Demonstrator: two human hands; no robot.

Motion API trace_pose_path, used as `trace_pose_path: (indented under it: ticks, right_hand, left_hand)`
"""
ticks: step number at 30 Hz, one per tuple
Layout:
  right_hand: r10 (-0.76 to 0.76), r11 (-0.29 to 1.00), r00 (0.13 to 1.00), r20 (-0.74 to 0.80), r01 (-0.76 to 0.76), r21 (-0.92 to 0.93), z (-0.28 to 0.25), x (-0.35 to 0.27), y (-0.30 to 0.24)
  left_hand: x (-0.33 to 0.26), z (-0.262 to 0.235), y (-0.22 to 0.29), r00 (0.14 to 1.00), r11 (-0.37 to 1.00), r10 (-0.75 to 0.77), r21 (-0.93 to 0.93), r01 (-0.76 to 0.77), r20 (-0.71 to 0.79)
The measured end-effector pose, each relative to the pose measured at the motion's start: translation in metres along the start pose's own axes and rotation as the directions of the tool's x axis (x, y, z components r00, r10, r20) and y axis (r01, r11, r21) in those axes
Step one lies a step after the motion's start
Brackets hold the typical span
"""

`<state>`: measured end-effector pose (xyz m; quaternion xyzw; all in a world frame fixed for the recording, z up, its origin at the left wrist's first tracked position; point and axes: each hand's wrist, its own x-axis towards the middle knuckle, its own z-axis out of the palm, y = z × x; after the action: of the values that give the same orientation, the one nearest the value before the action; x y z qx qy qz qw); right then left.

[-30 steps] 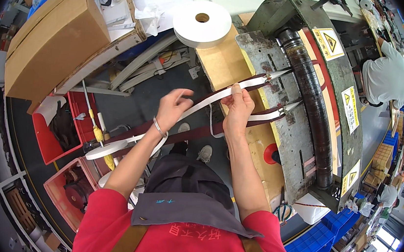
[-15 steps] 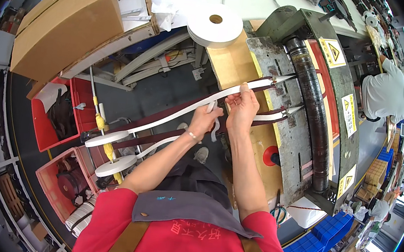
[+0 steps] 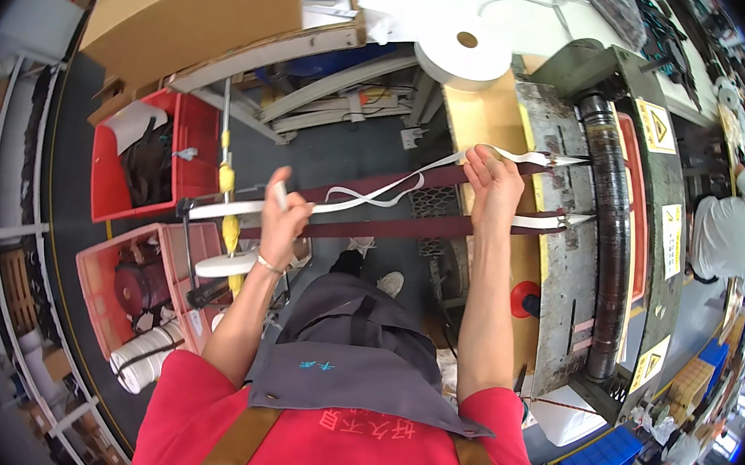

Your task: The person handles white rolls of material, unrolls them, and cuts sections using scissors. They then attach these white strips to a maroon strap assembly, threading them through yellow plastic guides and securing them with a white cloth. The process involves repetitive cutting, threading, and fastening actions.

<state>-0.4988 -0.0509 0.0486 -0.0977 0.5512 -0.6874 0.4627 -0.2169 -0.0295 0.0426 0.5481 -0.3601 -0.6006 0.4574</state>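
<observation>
Left hand (image 3: 281, 221) closed in a fist around the thin white cloth tape (image 3: 374, 198), over at 9 o'clock from the right hand. Right hand (image 3: 490, 179) pinching the same tape flat against the pale wooden board (image 3: 484, 122) at the front of the big grey machine (image 3: 570, 253). Tape hanging slack and looped between both hands, above two dark red straps (image 3: 373, 229). Already done, by the look of it: two white tape ends (image 3: 558, 160) reaching toward the long black roller (image 3: 604, 230) at 3 o'clock. Still left, most likely: pulling the loose loop straight and tight. Big white tape roll (image 3: 462, 53) sitting at 12 o'clock on top of the board. Small white spool (image 3: 226, 264) on a metal stand at 8 o'clock, with a yellow-handled tool (image 3: 228, 208) beside it. Red plastic bins (image 3: 148, 164) full of odds and ends at 9 o'clock. Brown cardboard box (image 3: 197, 5) up at 11 o'clock. Another person in a grey top (image 3: 735, 236) far off at 3 o'clock.
</observation>
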Motion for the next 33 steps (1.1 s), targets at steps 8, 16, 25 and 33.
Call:
trace_pose_path:
  ticks: [8, 16, 25, 33]
  right_hand:
    - [-0.139, 0.717, 0.986, 0.096, 0.167, -0.677, -0.01, -0.004, -0.016]
    - [-0.122, 0.838, 0.825, 0.552, 0.383, -0.388, 0.023, -0.127, -0.074]
    - [-0.121, 0.822, 0.783, 0.61, 0.423, -0.381, 0.002, -0.143, -0.064]
    - [-0.019, 0.947, 0.844, 0.537, 0.186, -0.26, -0.048, -0.14, -0.054]
  left_hand:
    - [-0.028, 0.05, 0.05, 0.865, 0.996, -0.066, 0.08, 0.03, 0.497]
    - [-0.041, 0.087, 0.092, 0.789, 0.83, 0.226, 0.311, -0.463, 0.572]
    - [-0.064, 0.107, 0.079, 0.594, 0.775, 0.323, 0.154, -0.613, 0.736]
    - [-0.079, 0.093, 0.058, 0.673, 0.992, -0.111, 0.123, 0.03, 0.731]
